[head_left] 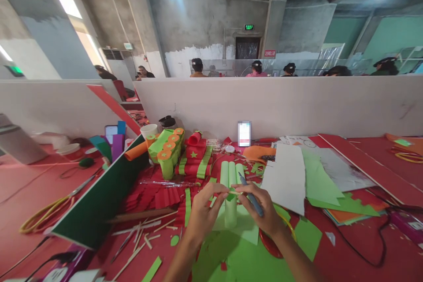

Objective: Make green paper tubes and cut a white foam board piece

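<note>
Far out to the left of the fingers, yellow-handled scissors [42, 216] lie on the red table [363, 246]. Nearer, a long dark green board [102, 198] runs slantwise toward the left hand. Thin wooden sticks [139, 229] are scattered between the board and the left wrist, and pleated red paper [165, 196] lies just left of the knuckles.

The left hand [203, 211] comes up from below with its thumb and forefinger closed in a pinch on the left end of a small green paper scrap [232, 193]. The scrap sits between the two hands' fingertips, held clear of the table. Straight behind and under it stand pale green paper tubes [228, 174], side by side. One of them runs down under the scrap and shows between the two hands.

The right hand [261, 211] meets the scrap from the other side, its fingertips pinching the right end. The same hand is curled around a blue pen-shaped tool [251, 196], which slants across the fingers with its tip pointing up and left, just above the scrap. I cannot tell whether the tip touches the tubes.

Right of the right hand, a white sheet [286, 180] lies near the knuckles, with green sheets [319, 180] overlapping its far edge. Under both wrists, more green paper [244, 260] covers the table.
</note>
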A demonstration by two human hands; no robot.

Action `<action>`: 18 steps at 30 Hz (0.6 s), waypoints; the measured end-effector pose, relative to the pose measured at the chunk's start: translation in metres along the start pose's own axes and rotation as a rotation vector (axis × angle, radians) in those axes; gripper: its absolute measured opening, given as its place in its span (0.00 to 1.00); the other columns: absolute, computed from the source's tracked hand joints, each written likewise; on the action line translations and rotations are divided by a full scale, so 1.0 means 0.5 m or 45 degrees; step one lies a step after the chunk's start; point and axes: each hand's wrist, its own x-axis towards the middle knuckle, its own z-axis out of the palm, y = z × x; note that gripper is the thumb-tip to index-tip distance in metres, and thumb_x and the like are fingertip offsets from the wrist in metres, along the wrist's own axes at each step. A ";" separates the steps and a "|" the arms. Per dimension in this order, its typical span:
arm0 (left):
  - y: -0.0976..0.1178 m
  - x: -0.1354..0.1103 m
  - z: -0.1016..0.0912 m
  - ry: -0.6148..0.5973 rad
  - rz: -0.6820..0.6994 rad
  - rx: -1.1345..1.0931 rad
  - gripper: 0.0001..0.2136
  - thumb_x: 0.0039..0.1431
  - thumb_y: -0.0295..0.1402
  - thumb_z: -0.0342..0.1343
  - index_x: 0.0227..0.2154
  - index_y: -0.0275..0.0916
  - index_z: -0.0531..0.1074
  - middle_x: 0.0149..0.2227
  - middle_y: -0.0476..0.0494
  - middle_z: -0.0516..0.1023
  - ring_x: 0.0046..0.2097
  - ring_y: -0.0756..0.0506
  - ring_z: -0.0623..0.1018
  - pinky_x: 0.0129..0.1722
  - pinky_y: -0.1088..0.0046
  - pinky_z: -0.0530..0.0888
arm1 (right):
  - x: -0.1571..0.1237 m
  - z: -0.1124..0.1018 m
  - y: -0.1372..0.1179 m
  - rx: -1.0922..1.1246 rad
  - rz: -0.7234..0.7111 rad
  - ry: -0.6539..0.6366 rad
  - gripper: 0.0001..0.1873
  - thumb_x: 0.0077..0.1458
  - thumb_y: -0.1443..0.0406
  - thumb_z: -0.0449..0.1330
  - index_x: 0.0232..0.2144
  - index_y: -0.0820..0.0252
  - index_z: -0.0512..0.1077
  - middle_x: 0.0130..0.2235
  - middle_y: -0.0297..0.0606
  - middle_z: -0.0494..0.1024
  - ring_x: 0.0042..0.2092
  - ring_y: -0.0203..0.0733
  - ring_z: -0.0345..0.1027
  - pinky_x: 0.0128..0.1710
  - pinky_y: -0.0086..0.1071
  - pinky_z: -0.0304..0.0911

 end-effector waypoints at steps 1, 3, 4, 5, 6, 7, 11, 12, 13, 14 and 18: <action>0.002 -0.001 -0.001 -0.007 0.000 -0.003 0.04 0.63 0.28 0.55 0.37 0.41 0.74 0.37 0.46 0.79 0.40 0.47 0.78 0.42 0.72 0.72 | 0.000 0.001 0.000 0.029 0.010 0.010 0.07 0.62 0.63 0.58 0.42 0.51 0.75 0.46 0.40 0.79 0.45 0.46 0.75 0.42 0.35 0.72; 0.005 -0.004 -0.003 -0.035 -0.009 -0.019 0.04 0.64 0.29 0.54 0.38 0.41 0.74 0.38 0.45 0.78 0.41 0.46 0.78 0.43 0.71 0.72 | 0.000 0.001 -0.002 0.048 0.013 0.028 0.07 0.62 0.64 0.58 0.41 0.51 0.74 0.44 0.40 0.80 0.43 0.46 0.76 0.39 0.33 0.73; 0.006 -0.006 -0.004 -0.057 -0.014 -0.030 0.04 0.64 0.29 0.54 0.39 0.41 0.73 0.39 0.45 0.78 0.42 0.46 0.77 0.43 0.70 0.72 | 0.000 0.001 -0.003 0.035 0.005 0.038 0.06 0.62 0.64 0.58 0.41 0.51 0.74 0.43 0.39 0.80 0.43 0.46 0.76 0.40 0.33 0.73; 0.007 -0.009 -0.005 -0.080 -0.019 -0.041 0.05 0.63 0.30 0.55 0.41 0.41 0.73 0.40 0.44 0.77 0.43 0.45 0.77 0.44 0.69 0.72 | -0.001 0.000 -0.004 0.014 -0.007 0.050 0.06 0.61 0.64 0.58 0.40 0.51 0.74 0.43 0.39 0.80 0.42 0.45 0.76 0.40 0.33 0.72; 0.008 -0.011 -0.005 -0.102 -0.026 -0.051 0.06 0.63 0.30 0.55 0.43 0.42 0.72 0.42 0.44 0.77 0.44 0.44 0.76 0.46 0.68 0.71 | -0.002 0.000 -0.005 -0.008 -0.020 0.059 0.06 0.61 0.65 0.58 0.40 0.52 0.74 0.42 0.39 0.80 0.42 0.45 0.76 0.41 0.33 0.71; 0.009 -0.013 -0.005 -0.120 -0.034 -0.060 0.08 0.62 0.31 0.57 0.44 0.42 0.71 0.43 0.43 0.76 0.46 0.43 0.76 0.47 0.67 0.71 | -0.002 -0.001 -0.006 -0.028 -0.029 0.064 0.06 0.61 0.65 0.58 0.40 0.52 0.74 0.41 0.38 0.80 0.42 0.45 0.76 0.42 0.33 0.71; 0.011 -0.017 0.002 -0.157 -0.097 -0.148 0.16 0.59 0.33 0.61 0.50 0.45 0.68 0.50 0.42 0.71 0.52 0.41 0.72 0.52 0.64 0.69 | -0.004 -0.001 -0.006 -0.060 -0.024 0.068 0.05 0.61 0.64 0.58 0.39 0.53 0.74 0.40 0.38 0.81 0.40 0.43 0.76 0.41 0.32 0.69; 0.011 -0.017 0.003 -0.174 -0.115 -0.184 0.18 0.59 0.34 0.61 0.51 0.45 0.67 0.51 0.42 0.70 0.52 0.41 0.72 0.52 0.64 0.69 | -0.004 -0.001 -0.006 -0.065 -0.018 0.065 0.05 0.61 0.64 0.58 0.39 0.54 0.74 0.40 0.38 0.81 0.39 0.43 0.76 0.41 0.31 0.69; 0.010 -0.016 0.004 -0.193 -0.134 -0.217 0.19 0.58 0.34 0.61 0.52 0.46 0.66 0.51 0.41 0.69 0.52 0.41 0.72 0.52 0.65 0.69 | -0.004 -0.002 -0.005 -0.069 -0.015 0.064 0.05 0.61 0.64 0.58 0.39 0.54 0.74 0.40 0.38 0.81 0.38 0.42 0.76 0.41 0.31 0.68; 0.010 -0.015 0.005 -0.215 -0.153 -0.244 0.20 0.58 0.35 0.62 0.52 0.46 0.66 0.51 0.42 0.69 0.52 0.41 0.72 0.51 0.65 0.69 | -0.004 -0.002 -0.005 -0.073 -0.013 0.061 0.05 0.61 0.64 0.58 0.38 0.54 0.74 0.39 0.37 0.81 0.38 0.42 0.76 0.40 0.31 0.68; 0.007 -0.011 0.001 -0.267 -0.232 -0.289 0.23 0.54 0.37 0.65 0.52 0.47 0.67 0.51 0.42 0.70 0.49 0.42 0.73 0.49 0.67 0.70 | -0.003 -0.003 -0.007 -0.091 -0.019 0.048 0.05 0.61 0.65 0.58 0.39 0.53 0.74 0.38 0.35 0.80 0.37 0.40 0.75 0.40 0.30 0.67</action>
